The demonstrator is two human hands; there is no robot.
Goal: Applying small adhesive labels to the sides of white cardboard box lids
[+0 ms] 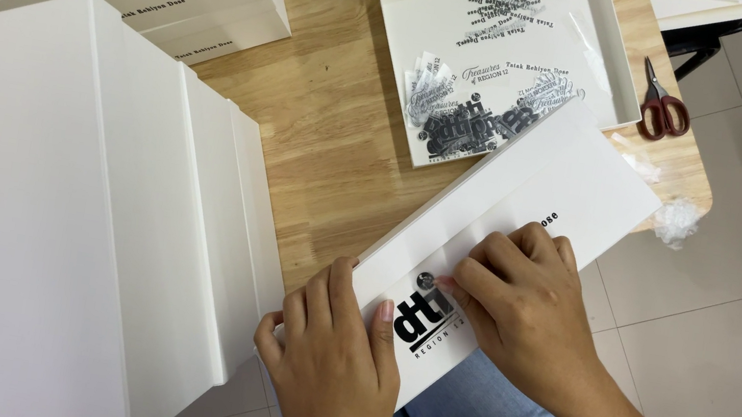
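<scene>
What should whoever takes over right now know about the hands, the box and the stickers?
Left hand: grip on the near corner of the white box, thumb on its top face.
Right hand: fingertips pressing a black logo sticker onto that face.
The box lies tilted over the wooden table edge and the lap.
Done: sticker laid on, being smoothed.
Loose stickers wait in the open tray; red-handled scissors beside it; stacked white boxes at left.

Red-handled scissors (665,108) lie near the wooden table's (332,143) right edge, just beside a shallow white tray (502,36) holding loose printed stickers (465,114); stacked white boxes (62,219) stand left, crumpled clear plastic (677,220) at the table's corner
</scene>
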